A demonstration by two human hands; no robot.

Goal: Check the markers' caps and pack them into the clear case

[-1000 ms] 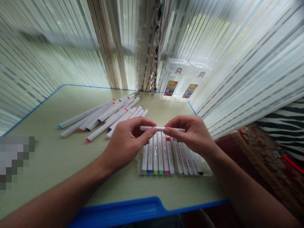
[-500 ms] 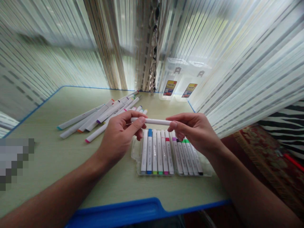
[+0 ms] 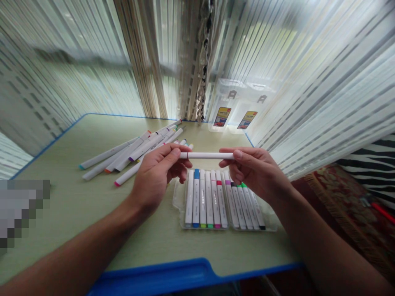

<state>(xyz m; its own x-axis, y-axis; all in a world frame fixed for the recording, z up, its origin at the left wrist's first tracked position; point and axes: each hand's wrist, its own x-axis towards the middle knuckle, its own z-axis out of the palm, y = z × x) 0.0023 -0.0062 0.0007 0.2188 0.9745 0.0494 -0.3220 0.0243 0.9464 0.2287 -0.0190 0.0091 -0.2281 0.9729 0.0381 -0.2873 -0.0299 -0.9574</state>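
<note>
A white marker (image 3: 210, 156) is held level between my two hands, above the table. My left hand (image 3: 160, 166) pinches its left end, close to a thin dark ring, with thumb and fingers. The right end sits between the thumb and fingers of my right hand (image 3: 254, 166). Below them lies a clear plastic case (image 3: 178, 201) with a row of white markers (image 3: 203, 199) side by side, several with coloured ends. Part of the row's top is hidden by my right hand. Left of my left hand, a loose pile of white markers (image 3: 132, 150) rests on the table.
Two joined clear plastic case parts (image 3: 234, 100) with yellow labels stand upright at the back. String curtains (image 3: 77, 86) hang behind the table (image 3: 148, 246), which has a blue edge. A patterned cloth (image 3: 339, 193) and a zebra-striped fabric (image 3: 370, 164) are at the right.
Along the marker, both hands' grips have moved outward to its ends, so more of its white barrel and the dark ring show. The whole view has shifted slightly.
</note>
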